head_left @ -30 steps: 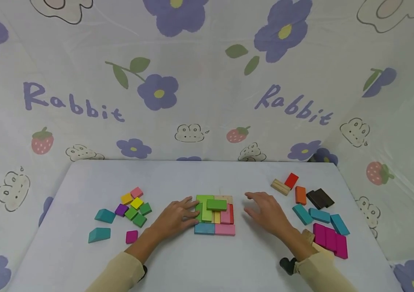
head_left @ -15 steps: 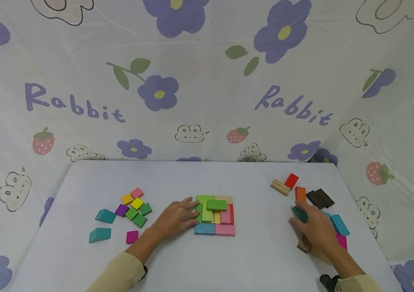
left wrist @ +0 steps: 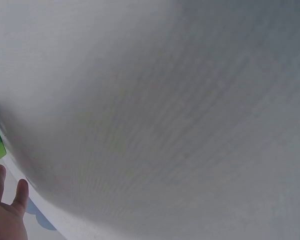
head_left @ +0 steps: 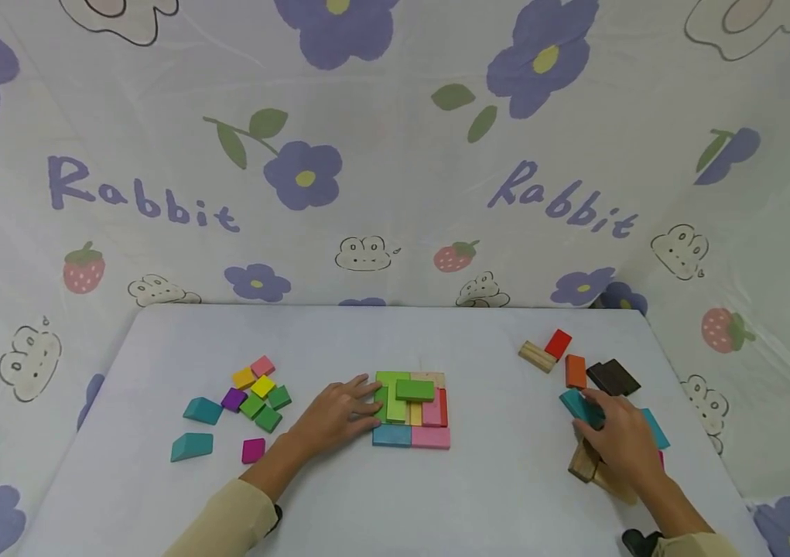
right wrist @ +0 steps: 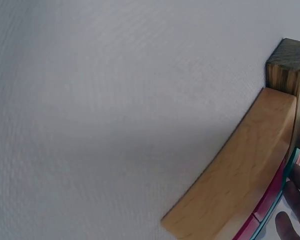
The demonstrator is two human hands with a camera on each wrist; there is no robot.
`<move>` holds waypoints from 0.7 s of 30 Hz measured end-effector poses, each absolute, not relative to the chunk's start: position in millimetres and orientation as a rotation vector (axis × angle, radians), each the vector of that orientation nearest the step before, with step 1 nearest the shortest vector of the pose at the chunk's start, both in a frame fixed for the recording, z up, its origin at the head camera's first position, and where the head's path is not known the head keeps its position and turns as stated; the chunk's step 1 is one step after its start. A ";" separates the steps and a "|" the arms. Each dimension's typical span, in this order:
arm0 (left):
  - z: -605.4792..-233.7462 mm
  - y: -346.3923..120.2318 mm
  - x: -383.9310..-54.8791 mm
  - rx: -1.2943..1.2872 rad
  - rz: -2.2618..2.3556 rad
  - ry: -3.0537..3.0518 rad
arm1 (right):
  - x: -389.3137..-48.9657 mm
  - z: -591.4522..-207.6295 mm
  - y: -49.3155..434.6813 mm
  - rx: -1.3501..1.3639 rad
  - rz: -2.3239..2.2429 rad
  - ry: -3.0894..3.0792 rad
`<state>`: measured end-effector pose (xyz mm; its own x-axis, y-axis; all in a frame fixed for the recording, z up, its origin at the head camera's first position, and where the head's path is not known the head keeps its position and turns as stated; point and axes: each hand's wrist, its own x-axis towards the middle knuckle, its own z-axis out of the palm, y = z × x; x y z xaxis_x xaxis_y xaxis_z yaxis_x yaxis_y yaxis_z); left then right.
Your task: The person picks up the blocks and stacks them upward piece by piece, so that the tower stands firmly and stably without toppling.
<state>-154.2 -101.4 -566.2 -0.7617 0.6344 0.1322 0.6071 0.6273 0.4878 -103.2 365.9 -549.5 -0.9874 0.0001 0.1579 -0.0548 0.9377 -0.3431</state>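
Observation:
In the head view my left hand [head_left: 339,416] lies flat-fingered beside a flat arrangement of coloured wooden blocks, its fingertips touching the green blocks [head_left: 381,406] on the left side. A loose green block [head_left: 414,391] lies on top of this arrangement, with a blue block [head_left: 391,436] and a pink block [head_left: 431,438] along the front. At the right, my right hand [head_left: 620,433] pinches a teal block [head_left: 581,408] between thumb and fingers. It covers much of the neighbouring teal and magenta blocks. Only fingers of each hand show in the wrist views.
Around the right hand lie an orange block [head_left: 576,371], dark brown blocks [head_left: 613,377], a red block [head_left: 558,343] and light wood pieces [head_left: 537,357]. A tan wooden block [right wrist: 235,165] is near the right wrist. Small cubes [head_left: 252,406] and teal wedges [head_left: 193,446] lie at left.
My right hand has moved from beside the central arrangement to the blocks at the right and taken hold of a teal block there. The left hand has stayed in place.

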 end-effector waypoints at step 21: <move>-563.9 -101.4 -153.6 1.069 0.830 2.782 | -110.9 -543.8 339.9 0.247 0.804 -2.957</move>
